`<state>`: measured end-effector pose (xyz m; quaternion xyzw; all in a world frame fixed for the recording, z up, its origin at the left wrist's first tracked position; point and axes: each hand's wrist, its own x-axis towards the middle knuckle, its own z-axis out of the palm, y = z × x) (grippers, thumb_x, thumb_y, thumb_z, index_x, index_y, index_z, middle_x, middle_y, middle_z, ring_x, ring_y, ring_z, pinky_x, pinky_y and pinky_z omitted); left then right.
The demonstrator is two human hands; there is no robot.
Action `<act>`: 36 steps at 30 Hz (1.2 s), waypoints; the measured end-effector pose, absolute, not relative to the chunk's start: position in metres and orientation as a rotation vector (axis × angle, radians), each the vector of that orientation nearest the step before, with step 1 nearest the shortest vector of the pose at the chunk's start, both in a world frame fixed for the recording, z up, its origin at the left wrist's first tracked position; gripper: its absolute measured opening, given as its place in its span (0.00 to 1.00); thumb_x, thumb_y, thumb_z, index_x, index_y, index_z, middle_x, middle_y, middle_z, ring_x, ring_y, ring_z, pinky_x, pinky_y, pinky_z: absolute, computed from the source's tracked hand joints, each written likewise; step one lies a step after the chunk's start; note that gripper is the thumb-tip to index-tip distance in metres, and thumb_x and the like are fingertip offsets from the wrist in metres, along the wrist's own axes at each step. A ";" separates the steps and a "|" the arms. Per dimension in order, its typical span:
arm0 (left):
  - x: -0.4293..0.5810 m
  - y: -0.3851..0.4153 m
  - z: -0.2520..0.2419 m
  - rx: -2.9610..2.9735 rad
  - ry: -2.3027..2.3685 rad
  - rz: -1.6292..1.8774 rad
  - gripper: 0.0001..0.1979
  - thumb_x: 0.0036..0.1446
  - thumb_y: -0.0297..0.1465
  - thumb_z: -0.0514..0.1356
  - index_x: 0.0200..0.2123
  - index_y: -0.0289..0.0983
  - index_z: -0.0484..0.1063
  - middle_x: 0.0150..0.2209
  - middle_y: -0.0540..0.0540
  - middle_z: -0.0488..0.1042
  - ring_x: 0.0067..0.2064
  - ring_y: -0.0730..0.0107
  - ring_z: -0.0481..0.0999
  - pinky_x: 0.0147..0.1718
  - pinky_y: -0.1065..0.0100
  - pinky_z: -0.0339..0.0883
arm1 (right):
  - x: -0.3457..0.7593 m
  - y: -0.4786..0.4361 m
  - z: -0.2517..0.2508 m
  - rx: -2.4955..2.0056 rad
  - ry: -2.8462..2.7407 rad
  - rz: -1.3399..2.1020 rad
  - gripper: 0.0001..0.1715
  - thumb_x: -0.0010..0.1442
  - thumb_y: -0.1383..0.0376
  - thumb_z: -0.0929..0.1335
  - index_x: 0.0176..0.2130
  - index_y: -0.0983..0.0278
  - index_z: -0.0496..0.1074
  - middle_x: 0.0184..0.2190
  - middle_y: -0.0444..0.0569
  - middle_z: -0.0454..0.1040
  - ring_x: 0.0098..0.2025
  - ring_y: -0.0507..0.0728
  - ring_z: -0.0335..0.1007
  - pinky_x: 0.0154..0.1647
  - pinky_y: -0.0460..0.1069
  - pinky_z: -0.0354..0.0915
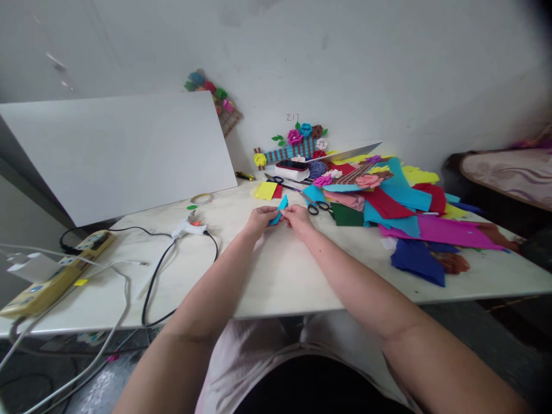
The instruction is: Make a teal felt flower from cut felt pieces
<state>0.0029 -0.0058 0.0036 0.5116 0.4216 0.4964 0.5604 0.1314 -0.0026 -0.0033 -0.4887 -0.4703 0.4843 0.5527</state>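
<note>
A small folded piece of bright blue paper [282, 204] is held between both hands, just above the white table. My left hand [259, 220] pinches it from the left, fingers closed. From the right, my right hand [297, 218] grips its other side between thumb and fingers. The lower part of the piece is partly covered by my fingers. Behind my hands lies a yellow paper square [266, 190] with a red one [278, 191] under its edge. Black-handled scissors [318, 207] rest right of my right hand.
A hot glue gun [188, 229] with a black cord lies at the left, near a yellow power strip [56, 276]. Coloured paper sheets [440, 229] pile up at the right. A white board [125, 152] leans on the wall, and a phone [292, 165] sits at the back.
</note>
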 end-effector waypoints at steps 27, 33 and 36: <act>-0.003 -0.009 0.019 0.875 0.773 1.151 0.08 0.50 0.20 0.59 0.35 0.30 0.75 0.32 0.43 0.76 0.26 0.82 0.72 0.30 0.81 0.69 | 0.139 -0.002 0.006 -0.994 -0.942 1.370 0.17 0.52 0.54 0.68 0.28 0.65 0.66 0.17 0.40 0.67 0.13 0.45 0.54 0.12 0.42 0.53; -0.004 -0.009 0.018 0.827 0.712 1.056 0.09 0.55 0.19 0.54 0.35 0.30 0.75 0.32 0.44 0.75 0.24 0.84 0.71 0.28 0.85 0.68 | 0.143 -0.002 0.005 -0.803 -1.080 1.435 0.22 0.42 0.51 0.73 0.23 0.65 0.66 0.15 0.37 0.62 0.14 0.43 0.50 0.13 0.42 0.50; -0.006 -0.007 0.015 0.827 0.669 1.013 0.10 0.55 0.18 0.54 0.36 0.30 0.73 0.31 0.44 0.75 0.23 0.84 0.71 0.26 0.85 0.68 | 0.145 -0.002 0.004 -0.761 -1.108 1.491 0.23 0.37 0.52 0.75 0.23 0.66 0.67 0.14 0.36 0.61 0.13 0.43 0.47 0.13 0.42 0.49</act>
